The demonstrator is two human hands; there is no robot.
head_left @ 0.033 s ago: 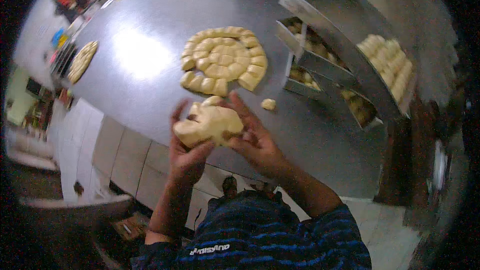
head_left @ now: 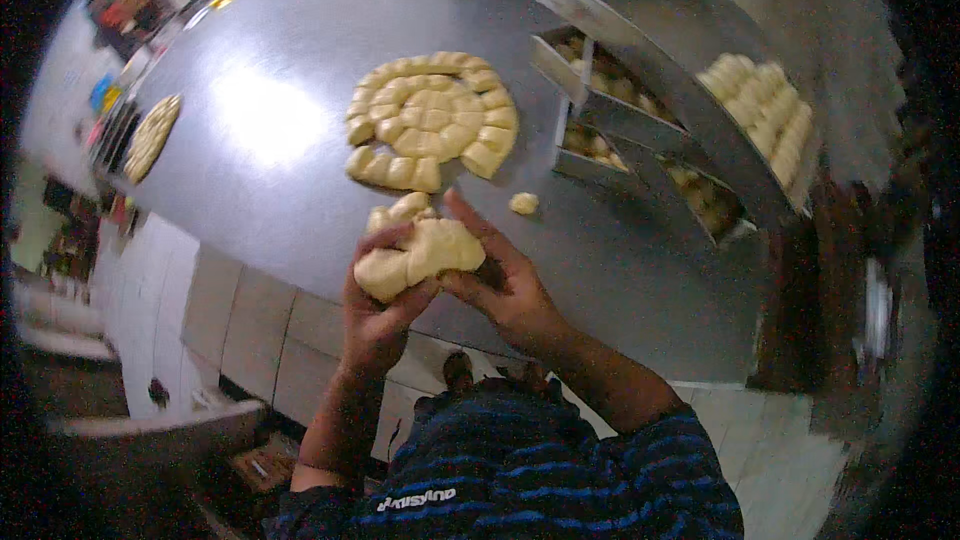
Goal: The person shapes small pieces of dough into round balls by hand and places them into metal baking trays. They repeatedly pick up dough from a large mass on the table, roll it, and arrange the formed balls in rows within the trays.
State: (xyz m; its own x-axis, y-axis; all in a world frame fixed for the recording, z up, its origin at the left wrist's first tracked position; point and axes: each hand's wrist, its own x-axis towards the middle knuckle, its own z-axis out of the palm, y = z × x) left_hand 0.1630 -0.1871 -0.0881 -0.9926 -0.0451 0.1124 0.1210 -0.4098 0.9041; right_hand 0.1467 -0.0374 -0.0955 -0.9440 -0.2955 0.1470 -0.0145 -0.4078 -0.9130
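Observation:
My left hand point(head_left: 377, 315) and my right hand point(head_left: 507, 292) hold a pale yellow lump of dough point(head_left: 445, 248) between them, just above the near edge of the metal table. The left fingers wrap over the dough's left part, with the thumb underneath. At its right end, the right thumb and fingers grip the lump. Creases divide the dough into rounded lobes. Just beyond it lies a large round of cut dough pieces point(head_left: 432, 120), set in rings with gaps on the near side. A small dough piece point(head_left: 524, 203) sits alone to the right.
Stacked metal trays point(head_left: 592, 168) with dough balls inside stand on the right of the steel table point(head_left: 330, 20). Rows of dough balls point(head_left: 760, 110) lie on top. Another flat dough piece point(head_left: 154, 138) rests at the far left edge. Tiled floor point(head_left: 250, 315) shows below.
My left fingers have closed further over the dough, and its left part has bent. The table and everything on it appear shifted slightly left in view.

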